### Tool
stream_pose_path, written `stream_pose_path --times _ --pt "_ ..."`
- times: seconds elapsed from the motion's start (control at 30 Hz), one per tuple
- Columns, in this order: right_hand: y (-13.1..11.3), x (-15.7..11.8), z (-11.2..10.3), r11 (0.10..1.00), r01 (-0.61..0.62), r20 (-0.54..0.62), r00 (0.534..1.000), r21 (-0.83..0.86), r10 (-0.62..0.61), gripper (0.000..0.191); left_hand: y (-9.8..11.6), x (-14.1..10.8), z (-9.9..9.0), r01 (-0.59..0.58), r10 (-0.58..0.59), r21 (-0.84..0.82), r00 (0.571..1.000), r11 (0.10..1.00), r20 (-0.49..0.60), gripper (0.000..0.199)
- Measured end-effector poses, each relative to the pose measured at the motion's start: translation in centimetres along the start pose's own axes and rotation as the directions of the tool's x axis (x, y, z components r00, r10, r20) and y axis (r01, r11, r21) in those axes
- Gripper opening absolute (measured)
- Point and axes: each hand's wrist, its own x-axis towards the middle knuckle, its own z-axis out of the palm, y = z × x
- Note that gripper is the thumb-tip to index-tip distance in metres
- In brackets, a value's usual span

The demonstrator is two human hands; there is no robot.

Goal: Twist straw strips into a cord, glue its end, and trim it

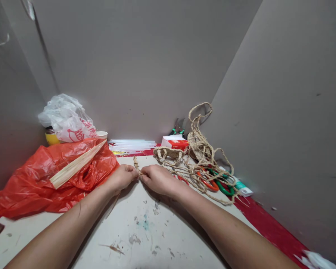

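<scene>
Near the far side of the white board (156, 231), my left hand (124, 176) and my right hand (158, 179) meet, fingers closed in a pinch. Between them is a short braided straw cord (136, 163), its far end sticking up past the fingertips. Both hands grip it at its near part, where the fingers hide it. A thin loose strand (112, 205) hangs below my left hand. To the right of my right hand lies a heap of braided straw cord (200, 149), looped and tangled.
Left, a red plastic bag (30, 179) carries a pale dried husk strip (78, 164); behind are a white plastic bag (70, 116) and a paper cup (102, 135). Clear sticks (131, 145), a red-and-white box (175, 142), pruners (178, 127) and green-handled scissors (225, 188) lie toward the walls.
</scene>
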Motion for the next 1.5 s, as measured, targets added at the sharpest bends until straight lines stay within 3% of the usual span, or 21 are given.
stream_pose_path --times 0.17,0.37,0.5,0.53,0.63,0.7,0.77,0.8,0.83,0.9,0.97,1.1,1.3,1.4,1.5 --pt "0.0 -0.5 -1.1 0.999 -0.017 0.080 0.997 0.029 0.015 0.019 0.1 -0.2 0.4 0.008 -0.009 -0.052 1.000 0.999 -0.011 0.018" --pt "-1.3 -1.2 0.8 0.994 -0.054 0.272 0.962 0.092 0.028 0.028 0.5 -0.4 0.1 0.049 -0.036 -0.169 0.996 0.984 0.083 0.026" --pt "-2.3 -2.1 1.0 0.998 0.038 0.148 0.988 -0.049 -0.030 0.020 0.8 -0.5 -0.3 0.077 -0.048 -0.237 0.991 0.968 0.126 0.026" --pt "-2.3 -2.2 0.6 0.997 0.059 0.163 0.985 -0.056 -0.049 0.020 0.9 -0.5 -0.4 0.081 -0.048 -0.252 0.990 0.964 0.135 0.026" --pt "-1.5 -1.9 -1.0 0.990 0.038 0.235 0.969 0.138 -0.070 0.028 1.1 -0.4 -0.8 0.087 -0.034 -0.301 0.983 0.950 0.179 0.026" --pt "-0.5 -1.2 -1.7 0.946 -0.002 0.077 0.997 0.324 -0.024 0.030 1.1 -0.4 -1.1 0.093 -0.023 -0.325 0.977 0.941 0.214 0.026" --pt "0.4 -0.4 -1.8 0.900 0.009 -0.125 0.991 0.436 0.050 0.027 1.1 -0.3 -1.4 0.100 -0.017 -0.335 0.970 0.937 0.242 0.026" --pt "0.7 0.0 -1.6 0.878 0.008 -0.151 0.986 0.479 0.073 0.026 1.1 -0.3 -1.4 0.102 -0.015 -0.336 0.967 0.936 0.253 0.026" --pt "0.8 0.3 -1.3 0.847 -0.013 -0.109 0.991 0.532 0.084 0.025 1.1 -0.3 -1.4 0.103 -0.013 -0.333 0.965 0.937 0.262 0.026" --pt "0.8 0.6 -0.4 0.766 -0.112 0.085 0.994 0.633 0.076 0.027 1.1 -0.4 -1.4 0.097 -0.006 -0.323 0.962 0.941 0.274 0.026" --pt "0.7 0.7 0.4 0.698 -0.224 0.263 0.963 0.680 0.053 0.031 1.1 -0.5 -1.3 0.086 0.002 -0.303 0.960 0.949 0.279 0.025" --pt "1.1 1.0 0.7 0.664 -0.336 0.409 0.911 0.668 0.049 0.037 1.1 -0.6 -1.1 0.064 0.005 -0.230 0.957 0.971 0.290 0.024" --pt "1.7 1.6 0.3 0.593 -0.457 0.537 0.842 0.663 0.050 0.036 1.2 -0.6 -1.2 -0.006 0.032 -0.124 0.978 0.992 0.208 0.024" --pt "1.7 1.6 0.3 0.544 -0.475 0.527 0.847 0.692 0.069 0.033 1.6 -0.7 -1.5 -0.049 0.054 -0.032 0.981 0.998 0.186 0.021" --pt "1.4 1.5 0.7 0.516 -0.461 0.469 0.874 0.722 0.126 0.029 2.2 -1.0 -1.8 -0.017 0.011 0.024 0.971 1.000 0.238 0.013"
